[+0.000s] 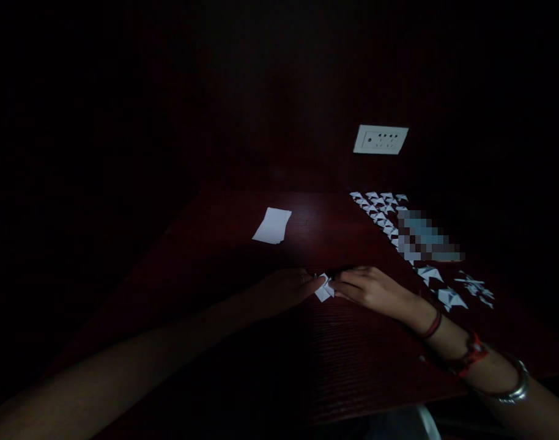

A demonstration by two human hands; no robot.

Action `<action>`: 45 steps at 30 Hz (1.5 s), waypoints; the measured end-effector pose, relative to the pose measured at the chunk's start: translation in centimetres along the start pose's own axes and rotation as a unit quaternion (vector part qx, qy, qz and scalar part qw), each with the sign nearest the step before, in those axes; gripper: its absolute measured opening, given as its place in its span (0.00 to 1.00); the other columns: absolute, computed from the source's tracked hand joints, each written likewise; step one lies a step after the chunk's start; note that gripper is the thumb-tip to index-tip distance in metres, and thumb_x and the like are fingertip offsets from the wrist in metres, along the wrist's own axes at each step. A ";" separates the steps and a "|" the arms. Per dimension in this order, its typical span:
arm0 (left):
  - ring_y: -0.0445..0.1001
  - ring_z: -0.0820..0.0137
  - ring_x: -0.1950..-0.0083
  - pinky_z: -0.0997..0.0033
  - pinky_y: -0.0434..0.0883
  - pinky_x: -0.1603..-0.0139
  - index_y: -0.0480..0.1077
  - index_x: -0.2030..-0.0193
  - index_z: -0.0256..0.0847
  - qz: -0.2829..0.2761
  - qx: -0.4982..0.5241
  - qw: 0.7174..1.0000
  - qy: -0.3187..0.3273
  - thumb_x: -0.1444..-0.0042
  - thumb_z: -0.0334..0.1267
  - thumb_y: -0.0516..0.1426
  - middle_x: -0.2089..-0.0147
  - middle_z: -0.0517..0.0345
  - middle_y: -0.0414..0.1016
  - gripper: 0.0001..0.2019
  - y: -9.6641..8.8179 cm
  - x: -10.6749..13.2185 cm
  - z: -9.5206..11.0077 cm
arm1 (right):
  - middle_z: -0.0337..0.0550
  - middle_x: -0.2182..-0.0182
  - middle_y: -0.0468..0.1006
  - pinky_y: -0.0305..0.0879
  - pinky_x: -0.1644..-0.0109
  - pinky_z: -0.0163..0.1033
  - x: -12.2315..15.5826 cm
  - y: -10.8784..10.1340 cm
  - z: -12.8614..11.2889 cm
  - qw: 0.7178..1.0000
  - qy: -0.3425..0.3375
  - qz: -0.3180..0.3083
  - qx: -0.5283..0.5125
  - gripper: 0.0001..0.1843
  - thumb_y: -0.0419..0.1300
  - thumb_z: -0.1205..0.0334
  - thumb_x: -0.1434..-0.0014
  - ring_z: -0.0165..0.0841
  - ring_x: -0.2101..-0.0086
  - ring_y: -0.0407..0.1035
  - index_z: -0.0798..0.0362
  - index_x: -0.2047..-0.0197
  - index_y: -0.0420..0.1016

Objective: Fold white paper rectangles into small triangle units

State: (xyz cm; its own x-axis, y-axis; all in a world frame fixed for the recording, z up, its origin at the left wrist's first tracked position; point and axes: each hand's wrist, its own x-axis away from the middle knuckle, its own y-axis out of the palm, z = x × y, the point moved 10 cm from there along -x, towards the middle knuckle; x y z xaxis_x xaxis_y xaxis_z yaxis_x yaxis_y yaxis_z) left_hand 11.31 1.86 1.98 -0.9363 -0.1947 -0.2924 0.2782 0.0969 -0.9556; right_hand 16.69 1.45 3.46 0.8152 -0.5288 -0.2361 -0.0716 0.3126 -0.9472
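In the dim light, my left hand (286, 290) and my right hand (373, 290) meet at a small folded white paper piece (324, 288) lying on the dark red table (353, 366). Fingertips of both hands pinch or press the piece from either side. My right wrist carries red thread bands and a metal bangle (513, 385).
A small stack of white paper sheets (273, 225) lies farther back on the table. Several folded white paper pieces (380, 208) are laid in rows at the right, with more of these pieces (451, 296) closer. A white wall socket plate (380, 139) sits behind.
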 end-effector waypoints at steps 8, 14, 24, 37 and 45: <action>0.69 0.72 0.63 0.72 0.68 0.63 0.55 0.48 0.37 0.062 0.049 0.988 -0.134 0.43 0.31 0.46 0.63 0.54 0.69 0.15 -0.7 -0.1 -2.7 | 0.44 0.69 0.69 0.61 0.66 0.34 0.3 -0.4 1.5 0.996 0.062 0.047 -0.052 0.13 0.45 0.64 0.40 0.28 0.70 0.65 0.56 0.61 0.69; 0.71 0.77 0.65 0.77 0.68 0.62 0.59 0.50 0.40 0.180 0.248 0.926 -0.221 0.47 0.31 0.50 0.64 0.61 0.71 0.16 -2.6 0.6 -5.0 | 0.45 0.62 0.68 0.65 0.61 0.36 0.8 -2.0 2.8 0.981 0.119 0.074 -0.137 0.20 0.50 0.54 0.44 0.31 0.63 0.66 0.54 0.51 0.63; 0.70 0.76 0.65 0.75 0.68 0.63 0.58 0.48 0.41 0.139 0.309 0.908 -0.247 0.44 0.35 0.48 0.62 0.59 0.71 0.16 -2.2 0.4 -4.8 | 0.39 0.74 0.70 0.62 0.69 0.32 0.8 -0.9 5.2 0.886 0.231 0.130 -0.381 0.10 0.54 0.59 0.46 0.26 0.73 0.64 0.55 0.64 0.71; 0.64 0.71 0.56 0.71 0.62 0.55 0.66 0.58 0.40 0.033 0.069 0.989 -0.128 0.43 0.31 0.48 0.57 0.57 0.66 0.10 -0.7 -0.5 -2.0 | 0.38 0.74 0.71 0.59 0.70 0.30 0.5 1.2 4.1 0.907 0.230 0.008 -0.353 0.10 0.54 0.66 0.47 0.25 0.74 0.65 0.52 0.62 0.73; 0.59 0.66 0.48 0.64 0.58 0.51 0.58 0.48 0.43 -0.027 -0.004 0.999 -0.036 0.45 0.29 0.49 0.49 0.56 0.64 0.16 -0.2 0.3 0.0 | 0.42 0.64 0.69 0.63 0.63 0.32 0.9 0.0 1.6 0.966 0.101 -0.040 -0.233 0.13 0.48 0.64 0.42 0.26 0.69 0.67 0.53 0.59 0.72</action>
State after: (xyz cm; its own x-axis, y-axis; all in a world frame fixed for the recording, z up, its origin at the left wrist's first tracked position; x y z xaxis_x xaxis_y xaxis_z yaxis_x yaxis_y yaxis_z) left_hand 10.93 1.82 2.10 -0.9319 -0.2690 -0.2432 0.2262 0.0930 -0.9696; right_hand 18.37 2.18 3.61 0.7027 -0.6952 -0.1514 -0.3026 -0.0995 -0.9479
